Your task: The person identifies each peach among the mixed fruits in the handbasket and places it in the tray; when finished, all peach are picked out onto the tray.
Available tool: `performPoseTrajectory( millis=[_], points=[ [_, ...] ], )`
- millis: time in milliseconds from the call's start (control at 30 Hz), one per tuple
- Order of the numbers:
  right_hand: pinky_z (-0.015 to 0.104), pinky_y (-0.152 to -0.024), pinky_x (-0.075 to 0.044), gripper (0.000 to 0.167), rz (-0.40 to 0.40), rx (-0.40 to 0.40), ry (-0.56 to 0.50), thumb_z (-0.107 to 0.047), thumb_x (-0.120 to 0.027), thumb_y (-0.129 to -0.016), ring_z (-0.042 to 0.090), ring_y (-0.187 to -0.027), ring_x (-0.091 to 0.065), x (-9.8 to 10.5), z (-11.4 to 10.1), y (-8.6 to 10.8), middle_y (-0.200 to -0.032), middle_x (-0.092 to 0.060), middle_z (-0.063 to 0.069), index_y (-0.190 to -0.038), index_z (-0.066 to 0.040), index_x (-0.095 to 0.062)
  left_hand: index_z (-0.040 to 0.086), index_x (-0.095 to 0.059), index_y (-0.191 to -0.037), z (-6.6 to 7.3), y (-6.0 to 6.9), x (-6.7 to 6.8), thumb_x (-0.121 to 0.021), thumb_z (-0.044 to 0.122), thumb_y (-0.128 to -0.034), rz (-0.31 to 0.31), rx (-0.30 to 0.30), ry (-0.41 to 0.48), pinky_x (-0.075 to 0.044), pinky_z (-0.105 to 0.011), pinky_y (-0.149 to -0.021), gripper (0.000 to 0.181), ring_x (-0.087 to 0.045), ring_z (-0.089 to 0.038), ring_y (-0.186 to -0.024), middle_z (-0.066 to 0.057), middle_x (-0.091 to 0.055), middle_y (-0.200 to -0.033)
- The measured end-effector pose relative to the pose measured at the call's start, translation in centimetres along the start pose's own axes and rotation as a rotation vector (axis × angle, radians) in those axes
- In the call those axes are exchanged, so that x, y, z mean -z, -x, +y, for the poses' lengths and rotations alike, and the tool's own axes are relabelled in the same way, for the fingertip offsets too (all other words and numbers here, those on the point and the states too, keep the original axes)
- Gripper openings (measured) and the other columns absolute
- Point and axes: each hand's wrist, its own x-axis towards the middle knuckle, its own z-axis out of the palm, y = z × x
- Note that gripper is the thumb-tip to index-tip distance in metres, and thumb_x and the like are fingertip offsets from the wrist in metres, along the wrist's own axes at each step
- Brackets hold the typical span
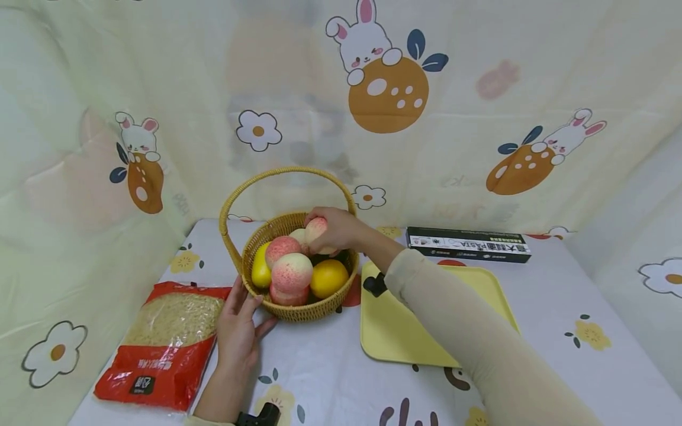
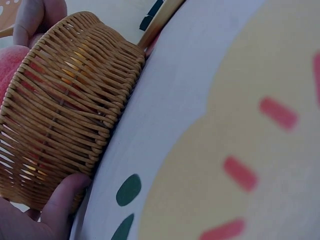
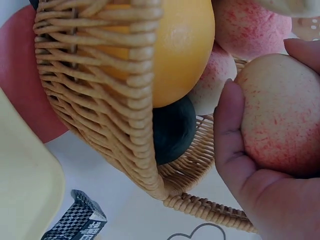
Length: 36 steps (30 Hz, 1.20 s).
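Note:
A wicker basket (image 1: 303,312) with a tall handle holds several peaches (image 1: 292,273), a yellow-orange fruit (image 1: 328,278) and a yellow fruit (image 1: 261,267) at its left side. My right hand (image 1: 335,229) grips a pale pink-speckled peach (image 3: 282,112) at the basket's back right, fingers curled round it. In the right wrist view a dark green round item (image 3: 175,130) lies deeper inside the basket. My left hand (image 1: 237,334) touches the basket's lower left side with spread fingers; its thumb (image 2: 64,202) rests against the wicker in the left wrist view.
A red bag of pasta-like pieces (image 1: 160,346) lies left of the basket. To the right is a yellow tray (image 1: 405,331), partly under my right forearm. Behind the tray lies a long black-and-white pasta box (image 1: 469,244). A patterned curtain stands behind the table.

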Motion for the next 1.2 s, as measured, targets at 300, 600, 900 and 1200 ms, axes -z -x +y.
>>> performPoseTrajectory(
  millis=[300,600,900,1200],
  points=[
    [0.038,-0.067,-0.063,0.053,0.053,0.086,0.038,-0.019,-0.083,-0.078,0.026,-0.085,-0.065,1.2,-0.1,3.0,-0.118,-0.067,0.006,-0.127,-0.024,-0.064,0.047,-0.028,-0.165,0.0,0.0,-0.3,-0.058,0.02,-0.1053,-0.002,0.002,0.003,-0.063,-0.047,-0.096,0.073,-0.037,-0.028,-0.157,0.01,-0.026,-0.176],
    [0.036,-0.074,-0.061,0.054,0.129,0.117,-0.004,-0.017,-0.084,-0.077,0.03,-0.097,-0.064,3.7,1.1,8.3,-0.122,-0.064,0.008,-0.127,-0.024,-0.064,0.049,-0.03,-0.164,0.2,0.1,-0.5,-0.058,0.02,-0.1055,-0.008,0.0,-0.004,-0.064,-0.044,-0.094,0.071,-0.037,-0.028,-0.157,0.012,-0.026,-0.176],
    [0.037,-0.07,-0.059,0.054,0.172,0.099,-0.023,-0.013,-0.086,-0.078,0.031,-0.092,-0.062,5.7,3.1,12.3,-0.114,-0.064,0.012,-0.126,-0.023,-0.064,0.047,-0.028,-0.165,0.0,0.3,-0.1,-0.058,0.019,-0.105,0.014,-0.004,-0.02,-0.063,-0.047,-0.094,0.073,-0.037,-0.029,-0.157,0.01,-0.024,-0.177],
    [0.036,-0.069,-0.059,0.055,0.195,0.049,-0.018,-0.011,-0.085,-0.079,0.032,-0.092,-0.061,7.0,4.7,13.7,-0.111,-0.065,0.014,-0.129,-0.018,-0.063,0.047,-0.026,-0.166,-0.1,0.2,0.0,-0.056,0.019,-0.1054,0.001,-0.021,-0.029,-0.064,-0.045,-0.093,0.073,-0.042,-0.024,-0.154,0.013,-0.026,-0.176]
  ],
)
